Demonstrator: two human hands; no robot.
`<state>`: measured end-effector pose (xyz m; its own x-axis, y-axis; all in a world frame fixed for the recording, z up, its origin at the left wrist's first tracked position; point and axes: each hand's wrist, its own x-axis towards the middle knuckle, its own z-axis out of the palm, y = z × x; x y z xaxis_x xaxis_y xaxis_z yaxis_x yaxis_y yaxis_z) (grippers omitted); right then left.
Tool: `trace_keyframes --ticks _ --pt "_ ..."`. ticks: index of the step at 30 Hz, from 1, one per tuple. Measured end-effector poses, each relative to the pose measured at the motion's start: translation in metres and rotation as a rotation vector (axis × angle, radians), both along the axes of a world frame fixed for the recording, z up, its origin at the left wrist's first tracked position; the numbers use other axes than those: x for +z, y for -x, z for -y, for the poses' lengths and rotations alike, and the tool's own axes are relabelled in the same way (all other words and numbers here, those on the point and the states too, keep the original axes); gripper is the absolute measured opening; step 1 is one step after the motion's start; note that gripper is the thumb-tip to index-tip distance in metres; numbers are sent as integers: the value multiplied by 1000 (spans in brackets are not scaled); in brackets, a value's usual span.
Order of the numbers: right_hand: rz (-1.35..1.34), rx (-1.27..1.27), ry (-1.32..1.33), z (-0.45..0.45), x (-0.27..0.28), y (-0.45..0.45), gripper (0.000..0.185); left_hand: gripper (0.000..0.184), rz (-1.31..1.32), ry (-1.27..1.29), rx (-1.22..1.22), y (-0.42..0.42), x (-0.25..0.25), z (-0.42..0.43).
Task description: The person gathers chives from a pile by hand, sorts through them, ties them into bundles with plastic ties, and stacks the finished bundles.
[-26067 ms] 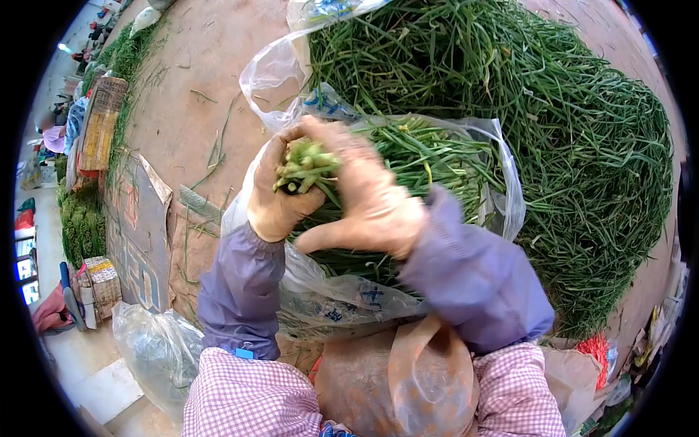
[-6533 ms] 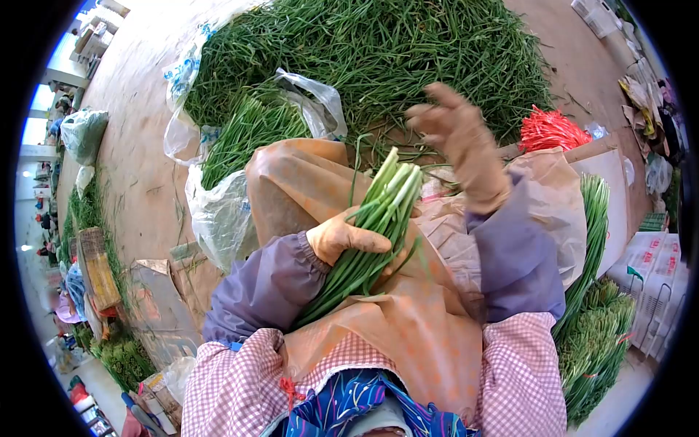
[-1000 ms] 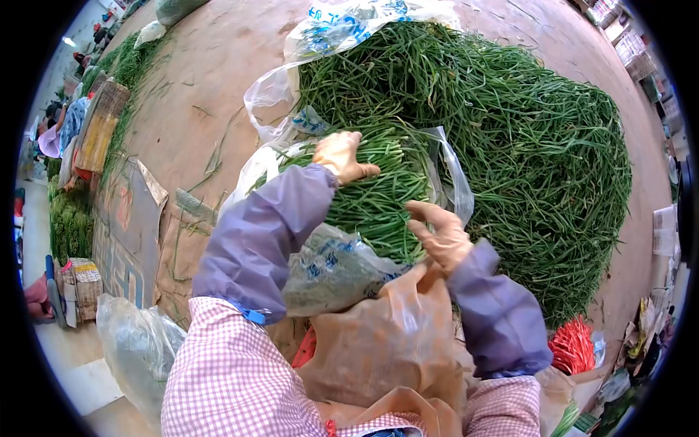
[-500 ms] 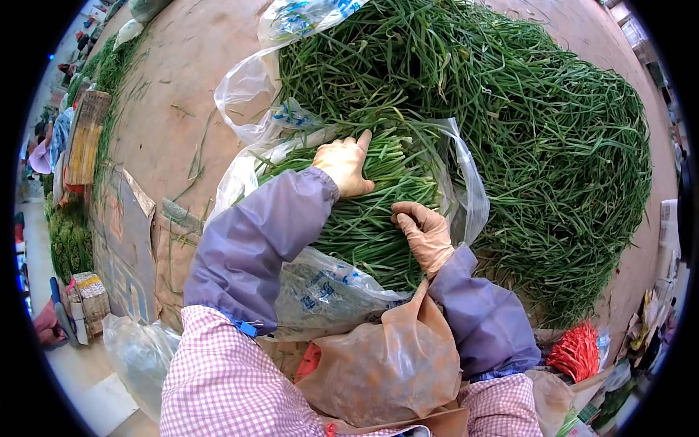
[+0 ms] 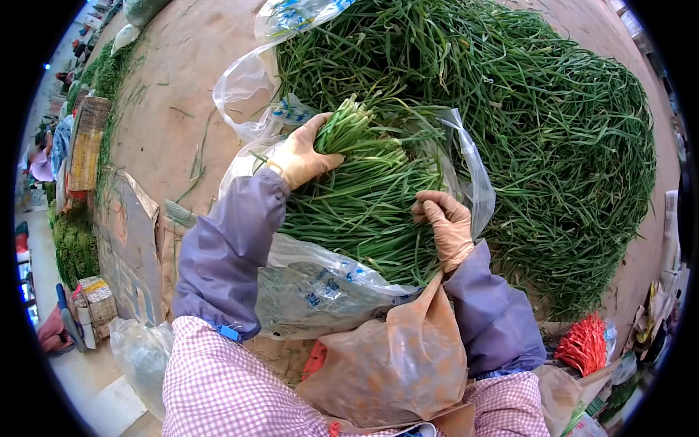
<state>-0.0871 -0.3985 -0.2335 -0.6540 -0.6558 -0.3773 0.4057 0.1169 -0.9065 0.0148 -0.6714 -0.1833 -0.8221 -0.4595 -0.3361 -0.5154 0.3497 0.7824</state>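
Facing a sprawling heap of loose chives (image 5: 561, 160); leaning over a clear plastic bag (image 5: 320, 288) lying open beside it, containing aligned chives (image 5: 364, 215); bending the right hand (image 5: 446, 222) mostly closed by their right edge, not showing whether gripping any; wrapping the left hand (image 5: 300, 154), partly closed, around a bunch of chive stalks (image 5: 348, 130) above the bag's far side.
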Motion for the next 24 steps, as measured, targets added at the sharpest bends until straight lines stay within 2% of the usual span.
trace_keyframes --ticks 1,5,7,11,13,15,16,17,19,21,22,23,24 --pt "-15 -18 16 1 1 1 19 70 -11 74 26 -2 0 -4" --pt "-41 -52 -12 5 6 -5 19 63 -182 107 76 -5 3 -18" --pt "-133 -83 -1 9 18 -11 18 61 -257 14 132 -16 1 -10" --pt "-835 253 -13 38 44 0 55 58 -345 -132 137 -30 23 -12" --pt "-964 392 -164 67 35 -4 92 58 -321 -104 131 -34 33 -20" --pt "-808 367 39 98 29 -7 109 59 -340 -103 138 -37 38 -33" --pt "-759 294 126 114 30 -15 116 62 -273 28 134 -40 37 -39" --pt "-537 278 296 124 34 -23 110 64 -316 60 83 -46 26 -44" --pt "139 156 614 140 46 -59 102 65 -396 -10 122 -61 -3 -67" --pt "44 146 546 140 50 -76 91 64 -383 -127 276 -69 2 -81" --pt "218 130 567 135 57 -83 67 64 -383 -184 356 -73 4 -88" --pt "216 98 557 134 60 -83 62 63 -272 128 123 -89 13 -81" --pt "218 66 547 132 63 -83 58 61 -305 20 171 -96 26 -75"
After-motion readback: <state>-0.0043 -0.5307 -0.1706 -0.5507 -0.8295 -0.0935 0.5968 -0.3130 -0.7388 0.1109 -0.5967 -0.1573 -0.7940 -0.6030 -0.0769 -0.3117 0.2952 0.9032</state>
